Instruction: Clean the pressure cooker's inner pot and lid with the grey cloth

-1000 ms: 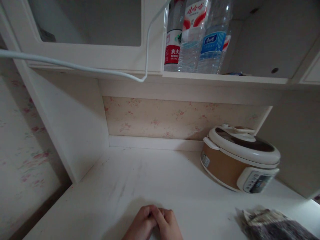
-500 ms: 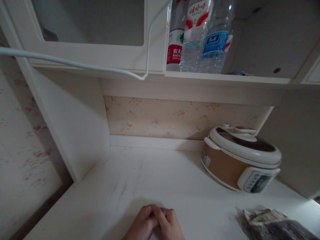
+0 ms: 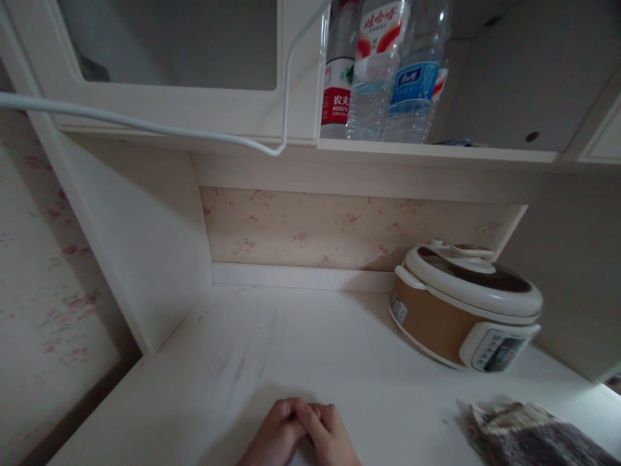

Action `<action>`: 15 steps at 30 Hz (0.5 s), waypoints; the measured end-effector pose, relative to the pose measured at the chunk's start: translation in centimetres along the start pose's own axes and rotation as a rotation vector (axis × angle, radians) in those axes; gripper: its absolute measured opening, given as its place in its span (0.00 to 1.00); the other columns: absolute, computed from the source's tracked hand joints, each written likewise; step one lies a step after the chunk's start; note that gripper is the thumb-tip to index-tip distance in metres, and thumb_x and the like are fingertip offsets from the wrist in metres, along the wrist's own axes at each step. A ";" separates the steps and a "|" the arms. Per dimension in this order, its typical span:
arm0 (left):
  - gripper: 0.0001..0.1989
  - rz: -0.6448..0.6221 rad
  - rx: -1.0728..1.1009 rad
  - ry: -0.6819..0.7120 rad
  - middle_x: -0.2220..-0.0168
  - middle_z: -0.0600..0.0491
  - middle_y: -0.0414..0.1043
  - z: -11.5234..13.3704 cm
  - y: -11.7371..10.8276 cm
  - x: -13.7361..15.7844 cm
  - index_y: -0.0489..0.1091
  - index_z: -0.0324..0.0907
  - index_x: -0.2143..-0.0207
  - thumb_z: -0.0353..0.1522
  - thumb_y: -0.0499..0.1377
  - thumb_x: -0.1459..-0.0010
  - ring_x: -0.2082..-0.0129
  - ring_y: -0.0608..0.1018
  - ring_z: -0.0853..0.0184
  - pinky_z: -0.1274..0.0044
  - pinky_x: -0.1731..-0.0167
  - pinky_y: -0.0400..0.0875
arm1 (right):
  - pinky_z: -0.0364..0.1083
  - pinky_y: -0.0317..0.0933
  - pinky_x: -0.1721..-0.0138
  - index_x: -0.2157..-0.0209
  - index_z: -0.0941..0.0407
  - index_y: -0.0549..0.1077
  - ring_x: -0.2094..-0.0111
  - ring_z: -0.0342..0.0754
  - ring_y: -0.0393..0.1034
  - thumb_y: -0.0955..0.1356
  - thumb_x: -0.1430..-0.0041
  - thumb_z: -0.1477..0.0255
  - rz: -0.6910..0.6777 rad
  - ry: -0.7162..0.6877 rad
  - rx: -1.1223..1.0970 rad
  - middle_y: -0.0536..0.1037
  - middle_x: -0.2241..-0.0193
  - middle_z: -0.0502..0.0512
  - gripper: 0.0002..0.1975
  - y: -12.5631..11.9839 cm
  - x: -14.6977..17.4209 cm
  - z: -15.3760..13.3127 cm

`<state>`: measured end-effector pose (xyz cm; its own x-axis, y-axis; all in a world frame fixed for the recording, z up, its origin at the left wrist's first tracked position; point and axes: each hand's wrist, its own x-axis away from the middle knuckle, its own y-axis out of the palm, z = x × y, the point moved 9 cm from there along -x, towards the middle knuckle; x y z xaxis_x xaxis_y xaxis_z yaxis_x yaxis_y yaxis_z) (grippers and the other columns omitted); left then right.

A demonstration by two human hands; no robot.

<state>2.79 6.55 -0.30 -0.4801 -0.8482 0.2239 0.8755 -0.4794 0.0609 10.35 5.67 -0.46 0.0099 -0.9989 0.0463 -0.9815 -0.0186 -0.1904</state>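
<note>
And here are the hands, clasped together at the near edge of the view: left hand (image 3: 278, 428) and right hand (image 3: 330, 435) folded into each other, the right thumb lying across. Whether they touch the surface below, I can't tell. Overhead, the big one: a white wall cabinet (image 3: 184, 110), glass-fronted at left, open at right. Down to the white worktop (image 3: 310, 343), grey smudges marking it beyond the hands. On its right side sits the brown-and-white cooker (image 3: 431, 323), lid on, panel angled to the front. Nearer, there's the dark cloth (image 3: 543, 440), on the worktop well right of the hands, running out of view. And up in the open compartment, plastic bottles (image 3: 376, 84) stand bunched, labels red and blue.
</note>
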 end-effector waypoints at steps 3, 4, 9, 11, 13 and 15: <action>0.22 0.024 0.009 0.001 0.85 0.60 0.50 -0.3 -0.3 -0.1 0.66 0.41 0.82 0.48 0.62 0.50 0.79 0.55 0.72 0.77 0.75 0.51 | 0.43 0.62 0.67 0.77 0.60 0.79 0.72 0.47 0.68 0.62 0.46 0.39 -0.029 -0.005 0.018 0.75 0.81 0.53 0.37 0.5 -0.4 0.3; 0.21 0.022 0.011 0.003 0.85 0.60 0.51 -0.4 -0.3 -0.1 0.65 0.41 0.82 0.48 0.62 0.49 0.79 0.56 0.72 0.77 0.75 0.51 | 0.43 0.62 0.67 0.77 0.60 0.79 0.72 0.47 0.68 0.62 0.46 0.39 -0.042 -0.010 0.022 0.75 0.81 0.53 0.37 0.7 -0.5 0.5; 0.19 0.044 0.004 0.009 0.84 0.60 0.52 -1.0 -0.6 -0.3 0.66 0.41 0.81 0.46 0.62 0.51 0.77 0.59 0.70 0.76 0.74 0.52 | 0.43 0.62 0.65 0.77 0.60 0.79 0.70 0.48 0.70 0.60 0.43 0.40 -0.062 -0.025 0.036 0.77 0.78 0.54 0.37 1.0 -0.7 1.0; 0.18 0.071 0.012 0.008 0.84 0.60 0.51 -1.0 -0.8 -0.3 0.65 0.42 0.81 0.45 0.63 0.52 0.77 0.58 0.71 0.77 0.74 0.52 | 0.43 0.63 0.64 0.76 0.60 0.80 0.69 0.49 0.70 0.60 0.43 0.41 -0.057 -0.026 0.045 0.78 0.77 0.55 0.37 0.9 -0.7 1.1; 0.17 0.101 0.007 -0.013 0.85 0.61 0.49 -1.2 -1.0 -0.2 0.65 0.42 0.81 0.44 0.62 0.52 0.79 0.57 0.71 0.76 0.75 0.51 | 0.43 0.63 0.63 0.76 0.59 0.80 0.69 0.49 0.70 0.60 0.43 0.41 -0.043 -0.023 0.061 0.78 0.77 0.55 0.36 0.7 -0.6 1.1; 0.17 0.117 -0.011 -0.039 0.85 0.61 0.49 -1.4 -1.1 -0.2 0.64 0.42 0.81 0.45 0.61 0.52 0.80 0.56 0.72 0.76 0.77 0.48 | 0.43 0.62 0.64 0.75 0.59 0.80 0.69 0.49 0.70 0.61 0.43 0.41 -0.027 -0.018 0.073 0.78 0.77 0.55 0.36 0.5 -0.5 1.1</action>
<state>1.84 6.89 -1.72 -0.3723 -0.8890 0.2666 0.9245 -0.3805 0.0220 10.04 6.15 -1.64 0.0401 -0.9986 0.0352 -0.9643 -0.0479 -0.2605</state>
